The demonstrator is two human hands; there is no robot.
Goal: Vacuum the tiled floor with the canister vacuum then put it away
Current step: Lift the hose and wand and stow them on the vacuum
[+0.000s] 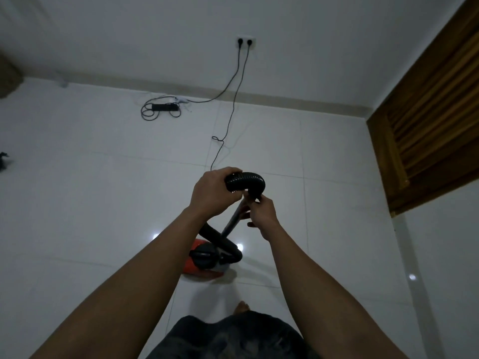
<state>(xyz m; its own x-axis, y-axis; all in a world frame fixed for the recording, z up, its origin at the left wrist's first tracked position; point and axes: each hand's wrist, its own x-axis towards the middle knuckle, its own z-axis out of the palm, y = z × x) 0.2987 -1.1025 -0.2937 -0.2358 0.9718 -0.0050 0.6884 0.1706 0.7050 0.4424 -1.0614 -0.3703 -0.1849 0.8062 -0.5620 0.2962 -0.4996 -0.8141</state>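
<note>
gripping the hose [248,180] end, the left hand [207,193] holds it bent over the wand [229,225], whose top the right hand [263,216] grips; probably joining or parting them, which next needs a firm twist.

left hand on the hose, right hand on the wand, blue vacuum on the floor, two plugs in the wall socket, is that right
Not quite. The head view shows the vacuum on the floor is red, not blue. The rest holds: left hand on the hose, right hand on the wand, two plugs in the wall socket.
</note>
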